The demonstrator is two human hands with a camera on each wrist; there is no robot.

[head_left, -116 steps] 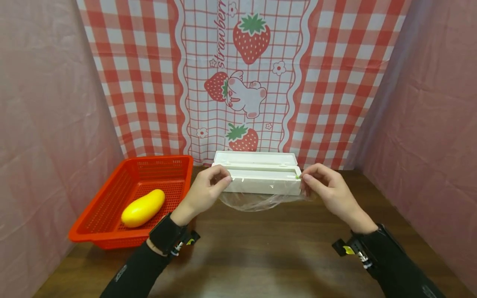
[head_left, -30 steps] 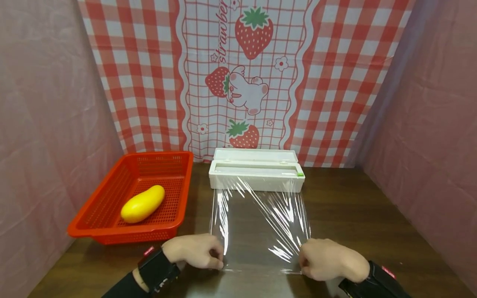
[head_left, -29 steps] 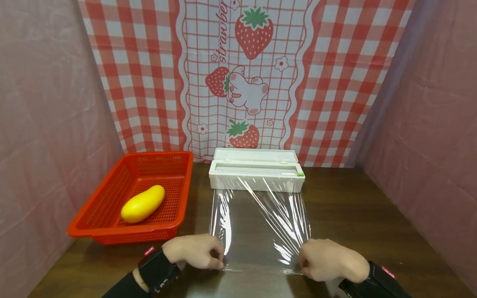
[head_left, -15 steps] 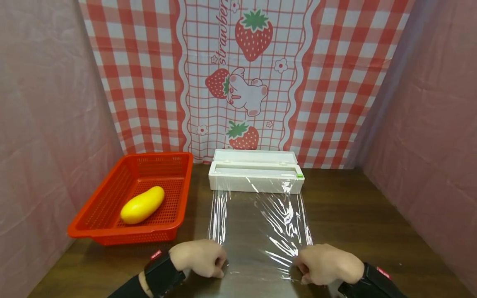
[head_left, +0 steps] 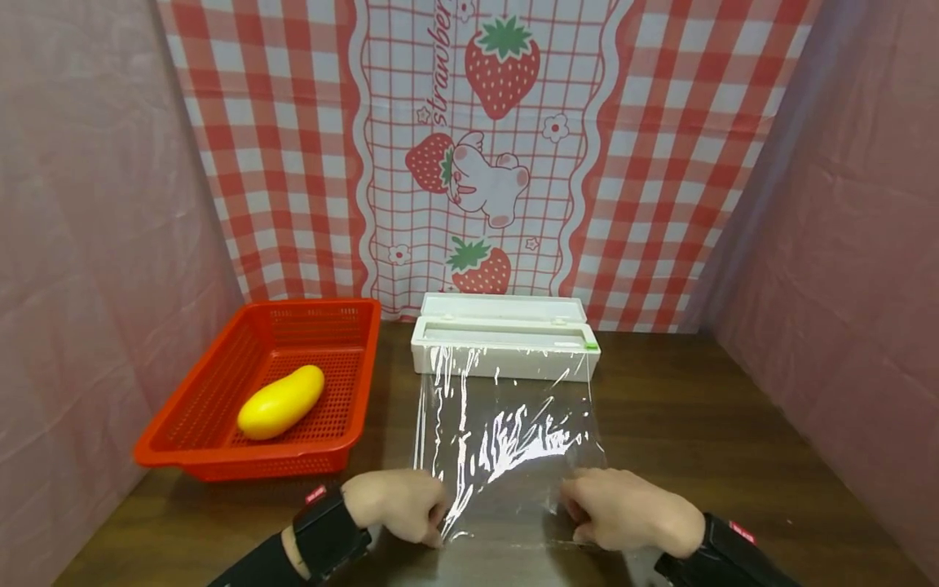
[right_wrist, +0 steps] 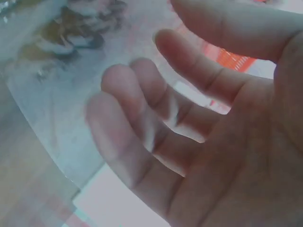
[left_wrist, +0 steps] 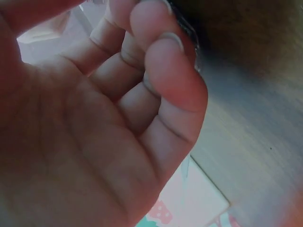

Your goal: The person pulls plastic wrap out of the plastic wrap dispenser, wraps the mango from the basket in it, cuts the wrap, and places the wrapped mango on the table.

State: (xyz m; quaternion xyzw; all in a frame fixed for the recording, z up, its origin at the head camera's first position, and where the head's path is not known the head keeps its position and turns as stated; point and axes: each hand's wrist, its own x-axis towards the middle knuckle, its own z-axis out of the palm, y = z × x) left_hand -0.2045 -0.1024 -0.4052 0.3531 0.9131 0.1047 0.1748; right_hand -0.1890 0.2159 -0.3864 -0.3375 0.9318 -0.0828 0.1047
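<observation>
A clear sheet of cling film (head_left: 506, 408) stretches over the table from a white cling film dispenser (head_left: 506, 359) with its lid raised. My left hand (head_left: 399, 505) pinches the film's near left corner, where creases run to the fingertips. In the left wrist view, the left fingers (left_wrist: 173, 71) are curled with film at their tips; the thumb tip is out of view. My right hand (head_left: 634, 509) is at the near right part of the film. In the right wrist view, the loosely bent fingers (right_wrist: 123, 94) stand apart from the thumb, with film behind them.
On the left stands a red plastic basket (head_left: 352, 408) with a yellow mango-like fruit (head_left: 282, 403) in it. A green slider (head_left: 591, 346) sits at the dispenser's right end. Behind hangs a checked strawberry cloth (head_left: 477, 163); pink cloth (head_left: 844, 285) hangs at the sides.
Both hands drew the film from the dispenser toward the near edge. In the last half second my right hand shifted inward to the left and loosened, and the film slackened on that side.
</observation>
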